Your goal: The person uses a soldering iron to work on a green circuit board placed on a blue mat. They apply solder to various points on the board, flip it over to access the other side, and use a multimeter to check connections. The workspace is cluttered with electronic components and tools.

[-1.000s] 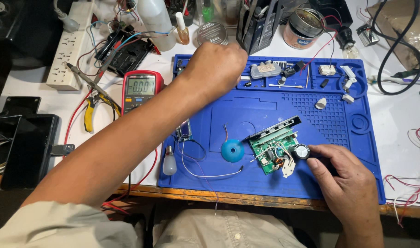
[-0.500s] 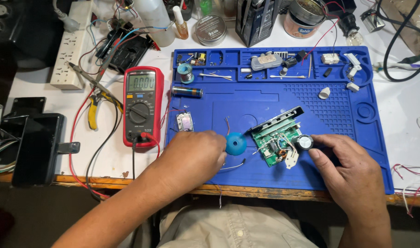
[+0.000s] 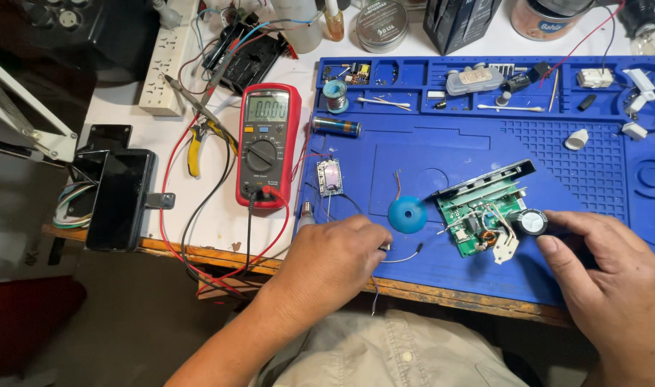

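Observation:
A green circuit board (image 3: 481, 215) lies on the blue work mat (image 3: 442, 154), its far edge under a black strip. At its right end is a round black capacitor (image 3: 534, 221), which my right hand (image 3: 607, 276) pinches between thumb and forefinger. My left hand (image 3: 335, 258) rests palm down at the mat's front edge, fingers curled over a thin wire (image 3: 406, 256) that comes out toward the board. A blue dome-shaped piece (image 3: 407, 213) sits just past its fingertips. A small purple-and-white module (image 3: 330, 176) lies farther left on the mat.
A red multimeter (image 3: 266, 143) with red and black leads stands left of the mat, beside yellow-handled pliers (image 3: 194, 147) and a white power strip (image 3: 171, 61). The mat's far trays hold small parts, a solder spool (image 3: 335, 93) and a cylindrical cell (image 3: 336, 127). A black phone (image 3: 120, 197) is clamped at left.
My left hand has drawn back from the mat's far trays to the front edge beside the blue dome. My right hand stays on the capacitor.

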